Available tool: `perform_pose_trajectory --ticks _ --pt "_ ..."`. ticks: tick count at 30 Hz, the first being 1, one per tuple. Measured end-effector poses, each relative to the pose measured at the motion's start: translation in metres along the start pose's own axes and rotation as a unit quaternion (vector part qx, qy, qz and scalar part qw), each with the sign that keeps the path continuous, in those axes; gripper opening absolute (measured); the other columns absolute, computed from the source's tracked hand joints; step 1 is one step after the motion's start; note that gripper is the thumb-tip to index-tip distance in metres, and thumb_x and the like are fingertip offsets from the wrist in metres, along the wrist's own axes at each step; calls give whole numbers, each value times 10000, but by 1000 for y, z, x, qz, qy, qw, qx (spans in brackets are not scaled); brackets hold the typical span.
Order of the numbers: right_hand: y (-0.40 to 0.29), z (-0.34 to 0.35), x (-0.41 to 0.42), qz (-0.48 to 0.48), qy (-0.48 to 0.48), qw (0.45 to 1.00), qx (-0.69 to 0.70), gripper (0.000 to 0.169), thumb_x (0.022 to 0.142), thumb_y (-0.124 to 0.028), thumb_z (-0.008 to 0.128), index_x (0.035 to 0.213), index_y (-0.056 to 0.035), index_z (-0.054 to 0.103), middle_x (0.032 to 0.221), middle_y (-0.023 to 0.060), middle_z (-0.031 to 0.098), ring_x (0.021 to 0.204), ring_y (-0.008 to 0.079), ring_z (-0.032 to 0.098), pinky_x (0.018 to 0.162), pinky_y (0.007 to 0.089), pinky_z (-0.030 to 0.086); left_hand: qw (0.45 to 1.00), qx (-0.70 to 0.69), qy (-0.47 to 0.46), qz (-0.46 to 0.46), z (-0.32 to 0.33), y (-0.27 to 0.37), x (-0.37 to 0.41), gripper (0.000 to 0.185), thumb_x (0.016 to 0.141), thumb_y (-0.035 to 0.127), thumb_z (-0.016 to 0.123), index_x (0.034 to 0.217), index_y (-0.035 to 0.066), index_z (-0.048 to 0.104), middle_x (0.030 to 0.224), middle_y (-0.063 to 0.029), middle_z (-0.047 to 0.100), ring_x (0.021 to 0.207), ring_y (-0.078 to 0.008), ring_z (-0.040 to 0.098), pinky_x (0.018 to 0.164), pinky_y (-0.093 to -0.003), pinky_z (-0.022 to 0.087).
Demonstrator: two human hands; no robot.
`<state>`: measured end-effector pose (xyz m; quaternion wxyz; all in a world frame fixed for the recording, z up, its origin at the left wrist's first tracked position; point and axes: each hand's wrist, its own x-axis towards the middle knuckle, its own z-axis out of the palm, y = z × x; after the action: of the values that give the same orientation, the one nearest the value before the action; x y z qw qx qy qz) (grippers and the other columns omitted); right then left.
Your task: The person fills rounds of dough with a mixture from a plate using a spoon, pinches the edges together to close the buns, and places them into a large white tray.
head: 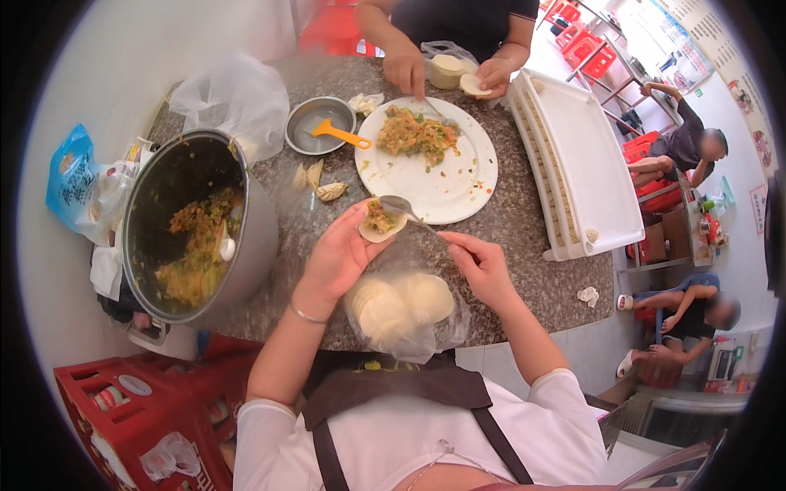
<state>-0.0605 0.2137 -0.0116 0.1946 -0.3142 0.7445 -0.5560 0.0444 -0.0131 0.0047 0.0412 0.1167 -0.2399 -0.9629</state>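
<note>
In my left hand (pixel 339 255) lies a round dumpling wrapper (pixel 388 234) with chopped filling (pixel 379 216) on it. My right hand (pixel 482 262) grips the handle of a metal spoon (pixel 410 212), whose bowl is over the filling. Just below my hands, two overlapping stacks of round wrappers (pixel 384 310) rest on a clear plastic bag (pixel 420 344). Beyond my hands stands a white plate (pixel 424 199) bearing a heap of filling (pixel 414 136). Several folded dumplings (pixel 331 191) lie on the stone-patterned table left of the plate.
A large metal pot (pixel 261 233) with filling stands at the left. Behind it are a metal bowl (pixel 301 126) with an orange-handled tool (pixel 338 133) and a plastic bag (pixel 239 101). Stacked white trays (pixel 589 159) fill the right side. Opposite, a co-worker's hands (pixel 405 67) hold a spoon and a wrapper.
</note>
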Motion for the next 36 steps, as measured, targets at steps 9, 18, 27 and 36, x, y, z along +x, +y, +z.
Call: perform_pose_trajectory --ticks 9,18,27,36 --pt "-8 -28 15 -124 138 963 -197 241 832 7 573 1051 -47 659 696 63 537 583 142 497 538 254 398 971 223 -5 91 23 -2 16 481 877 22 558 1313 -28 363 1233 -98 523 1115 -185 547 925 -292 468" --pt "-30 -24 56 -126 141 939 -288 181 818 -62 631 993 -40 671 889 67 625 807 156 603 729 275 477 966 225 -61 111 60 -14 45 457 889 62 573 1314 -6 419 1178 -80 575 1042 -155 588 846 -244 497" --pt "-3 7 74 -71 108 991 31 162 855 -64 628 989 23 652 934 48 664 880 82 591 783 233 475 929 310 -27 202 45 -21 44 463 851 -5 602 1288 -25 451 1158 -84 584 1054 -138 561 828 -245 484" --pt "-27 1 73 -130 60 980 -137 116 871 -91 614 930 7 634 874 15 649 823 72 579 748 218 465 824 453 -19 340 40 -23 38 197 820 4 648 1015 4 669 1146 -154 617 965 -153 618 802 -260 506"
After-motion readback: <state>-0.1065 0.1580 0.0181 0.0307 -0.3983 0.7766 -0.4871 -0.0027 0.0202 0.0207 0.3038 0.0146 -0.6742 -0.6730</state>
